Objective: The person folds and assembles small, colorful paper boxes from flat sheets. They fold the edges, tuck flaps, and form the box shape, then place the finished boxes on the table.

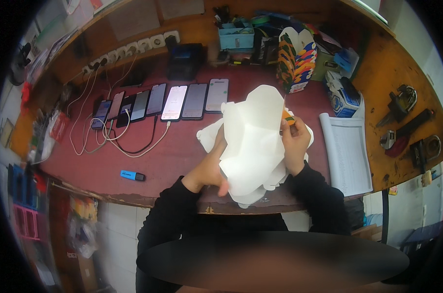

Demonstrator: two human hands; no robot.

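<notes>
A white paper food carton [253, 132], partly folded with its flaps standing up, is between my two hands above the table. My left hand [209, 166] is wrapped round its left side, thumb towards the near edge and fingers partly hidden behind the card. At the right side, my right hand [295, 144] pinches a flap whose orange and green printed outside shows. Under the carton lie more flat white carton blanks [251, 198]. Nested folded cartons [295, 63] with a colourful pattern stand at the back right.
Several phones [174, 103] lie in a row on the dark red table [92, 168], some with charging cables. A blue highlighter [132, 175] is near the front edge. Stapled paper sheets [347, 156] lie on the right, by a blue box [341, 97]. A teal basket [236, 38] stands behind.
</notes>
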